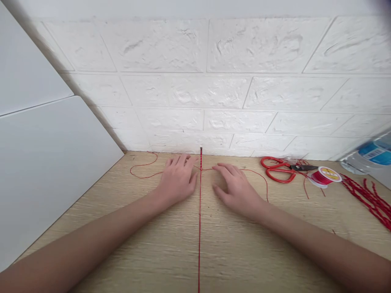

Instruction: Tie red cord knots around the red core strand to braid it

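A taut red cord (pixel 199 228) runs from a small dark fixing (pixel 201 149) at the wall's foot toward me. Its far end carries a short knotted section (pixel 200 159). From there one thin red thread (pixel 143 178) loops out to the left, passing under my left hand (pixel 179 179). That hand lies low over the table, slightly blurred, fingers stretched and thumb apart, close beside the cord. Another thin thread (pixel 259 175) goes right, by the fingertips of my right hand (pixel 233 185). Its fingers are loosely bent, with the thumb well away from the index finger.
Red-handled scissors (pixel 280 176) lie at the right, beside a spool of red thread (pixel 322 177) and thread scraps. Farther right are several knotted red cords (pixel 366 199) and a clear bottle with a blue label (pixel 377 152). A white brick-pattern wall (pixel 171 93) and white panel (pixel 58 162) border the table.
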The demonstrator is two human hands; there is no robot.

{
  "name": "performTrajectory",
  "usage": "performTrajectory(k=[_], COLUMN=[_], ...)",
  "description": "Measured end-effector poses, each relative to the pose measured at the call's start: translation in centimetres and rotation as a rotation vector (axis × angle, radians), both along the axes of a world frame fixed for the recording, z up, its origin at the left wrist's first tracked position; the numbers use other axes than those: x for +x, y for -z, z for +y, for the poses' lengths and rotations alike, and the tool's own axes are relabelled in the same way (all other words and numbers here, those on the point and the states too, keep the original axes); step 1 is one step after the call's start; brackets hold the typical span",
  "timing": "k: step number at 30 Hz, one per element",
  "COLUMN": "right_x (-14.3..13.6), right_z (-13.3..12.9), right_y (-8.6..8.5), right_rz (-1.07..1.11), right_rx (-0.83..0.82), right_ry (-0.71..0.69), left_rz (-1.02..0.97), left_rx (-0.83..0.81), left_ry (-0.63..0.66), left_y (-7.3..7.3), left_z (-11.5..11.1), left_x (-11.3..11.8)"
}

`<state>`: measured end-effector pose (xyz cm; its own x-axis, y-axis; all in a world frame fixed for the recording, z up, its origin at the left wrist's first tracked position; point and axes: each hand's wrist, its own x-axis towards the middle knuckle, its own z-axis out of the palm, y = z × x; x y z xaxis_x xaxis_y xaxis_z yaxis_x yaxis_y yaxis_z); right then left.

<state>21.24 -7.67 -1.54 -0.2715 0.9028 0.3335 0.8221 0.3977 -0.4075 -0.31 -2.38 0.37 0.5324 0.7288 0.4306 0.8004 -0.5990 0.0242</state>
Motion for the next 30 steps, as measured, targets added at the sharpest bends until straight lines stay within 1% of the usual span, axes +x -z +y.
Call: performTrajectory(k=[4,7,12,17,25,30], right_x=[-1.2,-1.9,-2.0,-2.0,-1.9,-1.9], right_z=[3.7,5.0,5.0,5.1,5.2,5.2], right_y=[-0.3,0.0,0.5,0.7,1.1,1.0], right_rz=[0.043,0.078,0.084,0.085,0.106,0.101], right_rx=[-0.017,-0.017,0.013,-0.005,0.005,0.017], right_ry=[0.034,0.043,-0.022,-0.022,0.004,0.013], left_rz=[-0.082,-0.115,-0.091,-0.088,-0.104,-0.104], left_rx=[-0.039,-0.065,-0.049,-0.057,-0.039,-0.044], left_ry=[0.063,0.093,0.099,0.099,0.036,-0.003], left_y=[0.1,0.4,0.7,0.7,0.7,0.7], left_z=[1.5,1.8,1.8,2.0,2.0,1.9], left_x=[0.7,0.3,0.1,0.4,0.3,0.3])
